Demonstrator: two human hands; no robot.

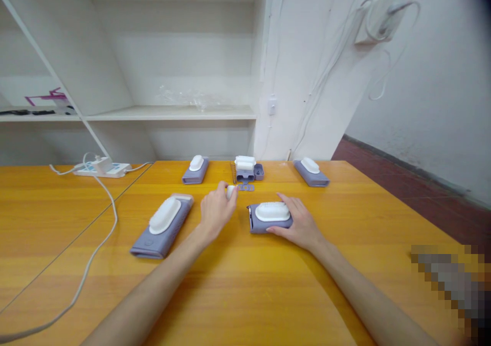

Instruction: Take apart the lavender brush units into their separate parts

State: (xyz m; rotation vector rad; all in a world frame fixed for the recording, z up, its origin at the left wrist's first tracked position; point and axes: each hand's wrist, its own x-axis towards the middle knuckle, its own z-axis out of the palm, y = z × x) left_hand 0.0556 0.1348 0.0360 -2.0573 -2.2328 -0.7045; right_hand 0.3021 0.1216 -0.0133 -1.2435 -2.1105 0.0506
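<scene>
My right hand [301,223] is closed around the right end of a purple-grey box-shaped device [261,227], which lies on the table with a white oval piece [273,211] on its top. To its left, my left hand [218,208] pinches a small white rounded piece [231,191] just above the tabletop. Beyond the hands sit a purple-grey holder [245,176] with white rollers [245,163], a small purple-grey cup [259,171] and a flat purple-grey part [246,187]. A longer purple-grey device [163,228] with a white oval top lies left of my left hand.
Two similar devices rest farther back, a left one [195,171] and a right one [311,173]. A power strip [103,168] with a white cable [112,223] occupies the table's left side. White shelves [172,113] stand behind; a blurred patch [452,279] covers the right edge.
</scene>
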